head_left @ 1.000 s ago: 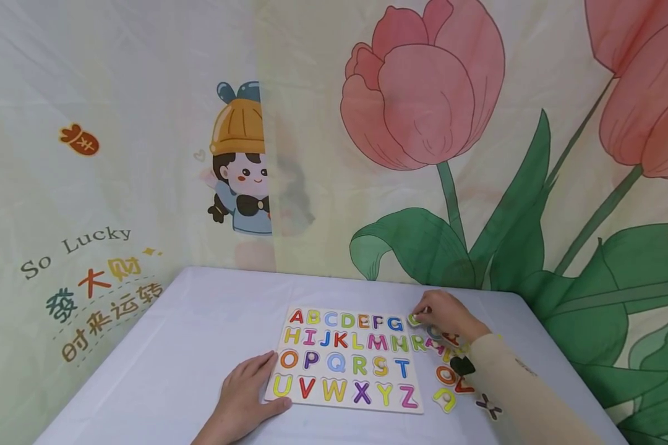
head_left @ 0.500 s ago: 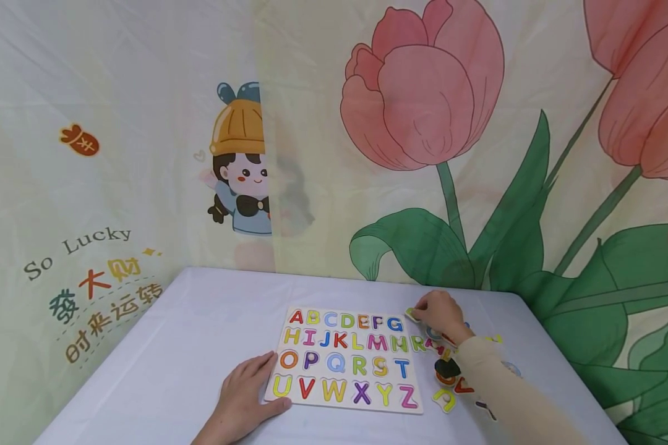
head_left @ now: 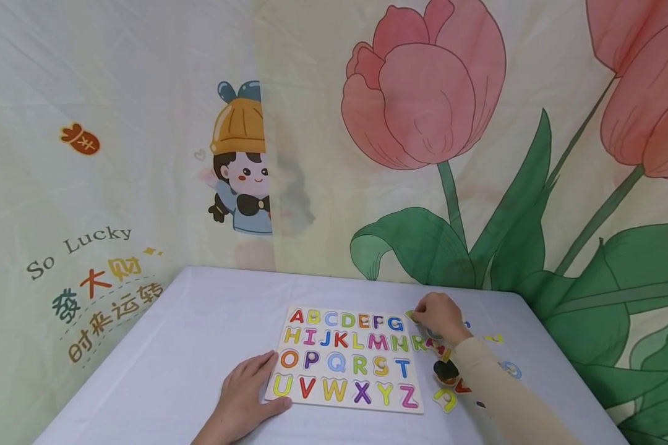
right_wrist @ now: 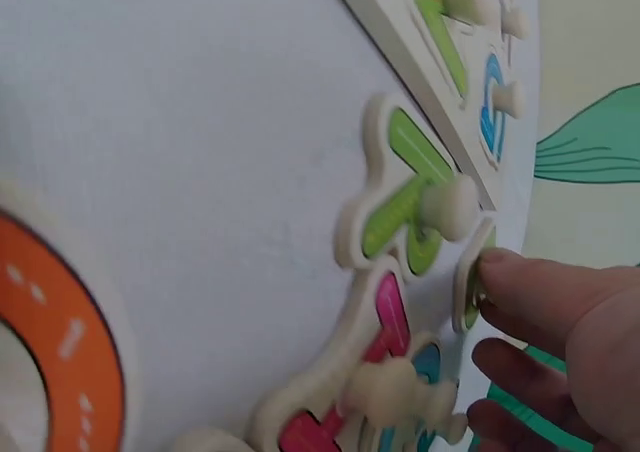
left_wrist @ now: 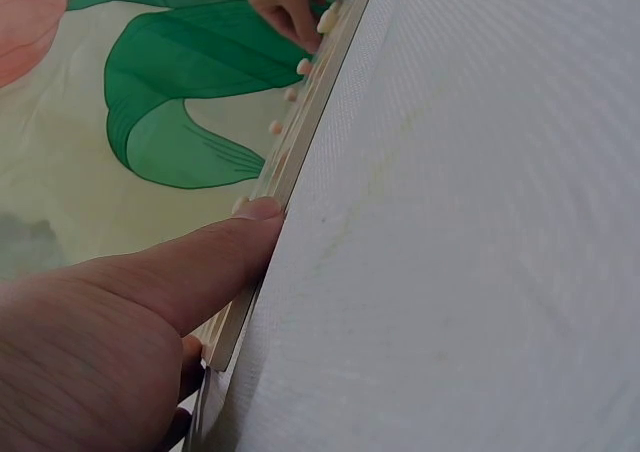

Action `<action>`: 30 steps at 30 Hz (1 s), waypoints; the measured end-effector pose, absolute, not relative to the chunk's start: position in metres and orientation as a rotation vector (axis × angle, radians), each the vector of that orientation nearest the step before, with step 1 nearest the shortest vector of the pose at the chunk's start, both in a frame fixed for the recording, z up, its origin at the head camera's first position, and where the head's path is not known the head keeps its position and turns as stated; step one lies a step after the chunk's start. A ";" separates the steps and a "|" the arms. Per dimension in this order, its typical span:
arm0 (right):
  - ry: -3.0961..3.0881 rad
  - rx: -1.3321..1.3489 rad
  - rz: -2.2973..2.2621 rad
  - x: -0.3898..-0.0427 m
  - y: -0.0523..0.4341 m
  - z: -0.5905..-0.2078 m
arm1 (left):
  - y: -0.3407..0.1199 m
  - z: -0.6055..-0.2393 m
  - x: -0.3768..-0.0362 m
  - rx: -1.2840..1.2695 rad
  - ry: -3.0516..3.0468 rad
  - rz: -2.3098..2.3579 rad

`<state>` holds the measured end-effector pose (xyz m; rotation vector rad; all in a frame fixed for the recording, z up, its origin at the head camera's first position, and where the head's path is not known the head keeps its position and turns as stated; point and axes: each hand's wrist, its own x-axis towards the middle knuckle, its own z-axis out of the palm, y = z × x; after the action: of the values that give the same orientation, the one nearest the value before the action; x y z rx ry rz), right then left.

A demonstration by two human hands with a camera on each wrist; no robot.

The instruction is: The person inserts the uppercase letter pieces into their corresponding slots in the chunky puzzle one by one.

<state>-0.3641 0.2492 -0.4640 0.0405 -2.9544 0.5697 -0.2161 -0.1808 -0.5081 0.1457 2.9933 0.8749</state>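
A white alphabet puzzle board with coloured letters lies on the table. My left hand holds its near left corner, thumb on the front edge and fingers along the left edge. Just past the board's far right corner, my right hand pinches a small green letter piece. Its letter cannot be read; the hand hides most of it in the head view. A green R piece with a wooden knob lies next to the board's right edge. Pink and blue pieces sit by the right fingers.
Several loose letter pieces lie right of the board, among them a yellow-green one, a light blue one and an orange ring-shaped one. My right forearm covers part of this pile. A printed cloth hangs behind the table.
My right hand has shifted slightly right and turned, with the green piece now more hidden under its fingers. The right forearm has swung a little left over the loose pieces. The left hand stays put.
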 end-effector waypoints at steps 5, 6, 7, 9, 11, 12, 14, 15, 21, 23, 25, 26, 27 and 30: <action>-2.985 0.169 0.637 -0.366 0.260 -0.462 | -0.180 -0.508 -0.216 0.148 2.990 0.861; -2.990 0.193 0.659 -0.367 0.261 -0.461 | -0.180 -0.507 -0.216 0.149 2.989 0.862; -2.995 0.225 0.682 -0.367 0.263 -0.460 | -0.180 -0.507 -0.216 0.150 2.989 0.864; -3.012 0.257 0.729 -0.367 0.266 -0.458 | -0.181 -0.507 -0.216 0.153 2.993 0.866; -3.029 0.271 0.769 -0.367 0.267 -0.455 | -0.181 -0.507 -0.215 0.157 2.995 0.869; -3.035 0.278 0.782 -0.366 0.268 -0.454 | -0.181 -0.507 -0.215 0.160 2.995 0.873; -3.043 0.285 0.806 -0.366 0.269 -0.452 | -0.182 -0.506 -0.215 0.163 2.993 0.877; -3.045 0.294 0.816 -0.366 0.270 -0.452 | -0.182 -0.506 -0.215 0.168 2.992 0.878; -3.056 0.307 0.847 -0.371 0.274 -0.459 | -0.182 -0.506 -0.214 0.173 2.987 0.883; -3.053 0.300 0.843 -0.373 0.275 -0.463 | -0.181 -0.506 -0.214 0.178 2.990 0.887; -3.044 0.296 0.840 -0.376 0.276 -0.466 | -0.182 -0.507 -0.214 0.186 2.996 0.888; -3.037 0.298 0.841 -0.377 0.276 -0.468 | -0.182 -0.507 -0.214 0.192 2.998 0.886; -3.034 0.279 0.853 -0.377 0.276 -0.470 | -0.182 -0.507 -0.214 0.195 3.002 0.888; -3.024 0.270 0.863 -0.379 0.276 -0.473 | -0.183 -0.508 -0.214 0.195 3.005 0.879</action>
<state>-0.3792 0.2763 -0.4725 0.2704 -3.0242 0.8627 -0.2140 -0.1827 -0.5078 0.1950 3.0046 0.8791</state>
